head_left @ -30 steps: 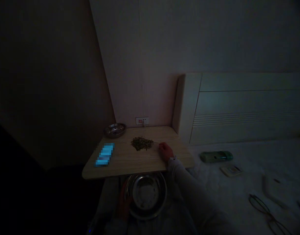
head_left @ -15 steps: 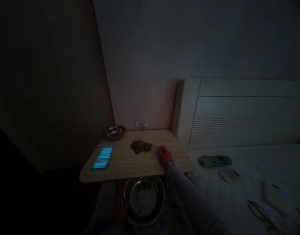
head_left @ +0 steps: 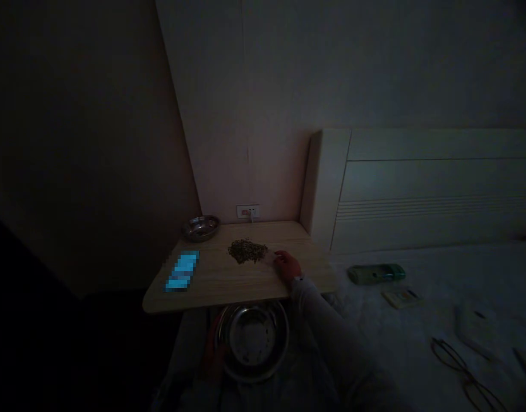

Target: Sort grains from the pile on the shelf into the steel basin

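On the light wooden tabletop (head_left: 232, 286) lies a loose pile of small dark bits (head_left: 246, 252), like seeds or dried leaves. My right hand (head_left: 289, 266) rests at the pile's right side, fingers pinched on a thin, clear plastic piece (head_left: 269, 257) whose exact kind the dimness hides. Its tip reaches the edge of the pile. Below the front edge of the table, my left hand (head_left: 211, 355) grips the left rim of a shiny metal bowl (head_left: 284, 343). A few dark specks show inside that bowl.
A smaller metal bowl (head_left: 202, 229) stands at the table's back left, behind a blurred, glowing blue screen (head_left: 183, 271). A plug sits in the wall socket (head_left: 248, 212). On the bed at right lie a green case (head_left: 377, 273), a card-like pack (head_left: 402, 297) and glasses (head_left: 449, 355).
The view has tilted slightly, shifting everything a little upward. My right hand stays beside the pile with the clear plastic piece, and my left hand still holds the bowl.
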The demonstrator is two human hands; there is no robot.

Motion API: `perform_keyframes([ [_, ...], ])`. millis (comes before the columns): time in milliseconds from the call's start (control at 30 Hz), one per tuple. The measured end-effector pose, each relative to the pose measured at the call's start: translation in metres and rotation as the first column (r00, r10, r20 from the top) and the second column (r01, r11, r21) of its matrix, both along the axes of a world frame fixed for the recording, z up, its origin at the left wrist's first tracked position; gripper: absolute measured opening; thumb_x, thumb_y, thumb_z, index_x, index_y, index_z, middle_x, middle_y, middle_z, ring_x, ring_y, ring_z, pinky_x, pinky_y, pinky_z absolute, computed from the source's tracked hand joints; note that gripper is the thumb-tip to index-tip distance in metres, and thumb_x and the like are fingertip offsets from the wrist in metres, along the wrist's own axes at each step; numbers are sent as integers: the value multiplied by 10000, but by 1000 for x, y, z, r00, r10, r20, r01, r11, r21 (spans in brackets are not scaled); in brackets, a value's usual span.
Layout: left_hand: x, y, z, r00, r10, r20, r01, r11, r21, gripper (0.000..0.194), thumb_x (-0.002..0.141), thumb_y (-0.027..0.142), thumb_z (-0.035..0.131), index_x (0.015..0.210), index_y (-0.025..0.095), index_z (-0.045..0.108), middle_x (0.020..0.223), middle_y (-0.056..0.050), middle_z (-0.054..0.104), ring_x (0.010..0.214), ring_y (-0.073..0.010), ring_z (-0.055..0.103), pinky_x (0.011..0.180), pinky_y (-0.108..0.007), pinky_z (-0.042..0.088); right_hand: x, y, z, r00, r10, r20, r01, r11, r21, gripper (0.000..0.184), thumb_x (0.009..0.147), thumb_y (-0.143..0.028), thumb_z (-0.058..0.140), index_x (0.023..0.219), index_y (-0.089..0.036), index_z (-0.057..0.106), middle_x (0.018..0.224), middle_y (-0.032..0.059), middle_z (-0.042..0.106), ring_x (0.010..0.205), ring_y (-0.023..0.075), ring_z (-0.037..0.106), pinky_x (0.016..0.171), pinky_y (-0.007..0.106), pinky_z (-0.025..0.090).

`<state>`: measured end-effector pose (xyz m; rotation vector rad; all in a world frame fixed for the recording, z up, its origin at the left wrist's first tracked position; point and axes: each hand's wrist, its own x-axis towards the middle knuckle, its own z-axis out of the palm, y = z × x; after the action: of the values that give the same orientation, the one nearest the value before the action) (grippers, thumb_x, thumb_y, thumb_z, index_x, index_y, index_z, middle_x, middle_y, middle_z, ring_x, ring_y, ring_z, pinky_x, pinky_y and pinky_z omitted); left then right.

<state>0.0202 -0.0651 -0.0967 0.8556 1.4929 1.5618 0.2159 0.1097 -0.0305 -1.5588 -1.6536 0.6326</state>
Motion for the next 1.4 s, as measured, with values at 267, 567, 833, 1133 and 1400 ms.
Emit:
perform_keyframes([
  [267,0,2,-3,1000,1,-6,-1,1000,19,515,572,219,492,1086,207,462,1195,-47,474,1153,-222,330,947,-338,250,2,-1,0,999,32,-34,-33,999,-11,272,660,-227,428,900,-216,555,715,-11,588,658,113,515,604,220,369],
  [567,-2,2,-2,1000,-14,-26,15,999,51,508,572,219,499,1079,213,474,1181,-48,485,1138,-218,353,940,-332,257,1,-3,-1,999,30,-41,-30,1000,4,263,665,-249,425,893,-203,547,705,-9,586,640,109,505,574,214,354],
  [833,-4,3,-4,998,-40,45,40,999,10,533,567,214,521,1095,208,452,1196,-59,475,1134,-223,360,934,-337,268,1,-2,-2,1000,19,13,-19,1000,-10,258,658,-247,434,885,-205,552,694,-9,582,628,109,494,559,211,338],
  [1133,-5,2,-3,998,-54,26,54,999,2,548,575,221,514,1118,205,446,1216,-48,457,1147,-206,342,933,-301,271,1,-5,-1,998,33,46,-32,999,-35,235,636,-238,453,839,-194,564,635,-10,564,599,107,482,524,206,312],
  [1400,-9,1,-1,995,-98,2,98,995,-8,561,568,189,514,1123,189,431,1233,-67,436,1156,-208,328,943,-308,257,1,-9,0,995,68,68,-65,997,-33,231,649,-241,443,841,-193,562,656,-6,566,619,110,485,534,207,312],
])
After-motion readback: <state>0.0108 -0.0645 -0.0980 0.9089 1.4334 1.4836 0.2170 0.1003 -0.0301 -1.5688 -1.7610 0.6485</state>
